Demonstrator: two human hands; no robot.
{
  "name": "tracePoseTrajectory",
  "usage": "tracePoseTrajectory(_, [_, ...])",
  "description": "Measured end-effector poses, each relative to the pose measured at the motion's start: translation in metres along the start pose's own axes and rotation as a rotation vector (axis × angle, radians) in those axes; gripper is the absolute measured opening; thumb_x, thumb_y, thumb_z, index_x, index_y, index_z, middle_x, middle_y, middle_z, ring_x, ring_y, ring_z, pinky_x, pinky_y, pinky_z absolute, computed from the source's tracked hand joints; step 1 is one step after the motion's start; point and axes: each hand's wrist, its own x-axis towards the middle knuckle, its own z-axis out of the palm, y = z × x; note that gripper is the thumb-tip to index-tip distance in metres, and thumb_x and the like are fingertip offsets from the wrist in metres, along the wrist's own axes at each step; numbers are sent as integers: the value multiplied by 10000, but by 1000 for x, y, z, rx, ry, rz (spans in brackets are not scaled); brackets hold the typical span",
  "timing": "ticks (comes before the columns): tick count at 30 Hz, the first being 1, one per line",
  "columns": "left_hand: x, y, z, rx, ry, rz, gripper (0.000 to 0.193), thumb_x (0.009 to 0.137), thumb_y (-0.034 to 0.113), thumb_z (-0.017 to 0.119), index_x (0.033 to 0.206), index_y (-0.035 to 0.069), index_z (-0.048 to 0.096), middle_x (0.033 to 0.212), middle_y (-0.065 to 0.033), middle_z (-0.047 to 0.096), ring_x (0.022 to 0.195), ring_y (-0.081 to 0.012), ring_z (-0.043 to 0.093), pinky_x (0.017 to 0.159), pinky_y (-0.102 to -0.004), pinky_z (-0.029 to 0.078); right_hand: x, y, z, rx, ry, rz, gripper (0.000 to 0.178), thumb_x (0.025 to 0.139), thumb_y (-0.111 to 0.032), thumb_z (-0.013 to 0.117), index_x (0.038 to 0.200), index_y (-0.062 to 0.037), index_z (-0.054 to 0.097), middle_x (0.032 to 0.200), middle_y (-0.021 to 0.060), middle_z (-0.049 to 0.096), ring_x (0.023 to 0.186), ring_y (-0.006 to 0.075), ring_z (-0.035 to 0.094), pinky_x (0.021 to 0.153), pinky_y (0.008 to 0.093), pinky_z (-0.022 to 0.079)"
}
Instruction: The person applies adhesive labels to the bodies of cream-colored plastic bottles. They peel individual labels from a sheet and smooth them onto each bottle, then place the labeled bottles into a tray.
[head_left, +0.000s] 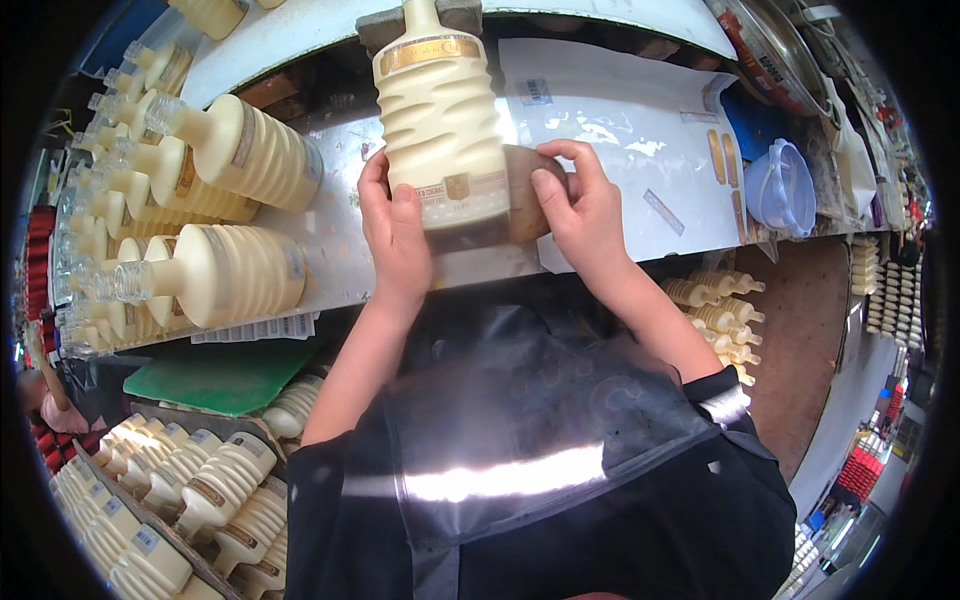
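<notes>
A cream ribbed bottle (440,130) lies in front of me, its neck pointing away, with a gold label near the shoulder and another label by its base. My left hand (400,235) grips the bottle's lower left edge, the thumb on its front and the fingers at its side. At the lower right of the bottle, my right hand (585,205) is curled around the edge of a brown rounded piece (525,190), whose material I cannot make out. The bottle's neck lies over a grey notched block (463,20).
Many cream bottles (250,150) lie stacked on the left of the bench. To the right lies a white sheet (610,110) with loose label strips (664,212). A lilac bucket (782,187) stands beyond it. More bottles fill crates (215,480) below left; a green board (225,378) lies under the bench edge.
</notes>
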Motion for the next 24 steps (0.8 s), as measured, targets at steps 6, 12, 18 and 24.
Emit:
tracePoseTrajectory(6, [6,-15,-6,-69,-33,140,552,1082,326,396,1465,-67,332,1451,-193,438,1328,-250,439,1144,-375,315,5,12,0,-34,98,-13,261,930,-191,644,1177,-114,609,548,44,499,495,132,470,532,298,405])
tracePoseTrajectory(12, [-1,4,-7,-271,-35,-61,547,1082,312,409,1464,-72,332,1442,-195,447,1321,-251,447,1138,-379,325,3,-11,-4,-17,-64,-257,271,993,-118,641,1243,-45,569,828,12,630,696,42,550,639,204,445])
tracePoseTrajectory(18, [2,3,-5,-43,-53,81,571,1078,344,424,1473,-58,329,1439,-193,447,1320,-248,446,1138,-380,326,26,6,15,-101,115,-453,251,1000,-117,625,1240,-56,588,1066,123,685,898,232,679,806,322,543])
tracePoseTrajectory(24, [-3,-4,-18,-156,-75,-23,662,1049,432,481,1476,-54,345,1459,-190,438,1357,-248,430,1156,-387,316,32,17,15,-99,256,-480,254,963,-89,664,1205,-59,595,1073,143,711,885,267,719,760,344,560])
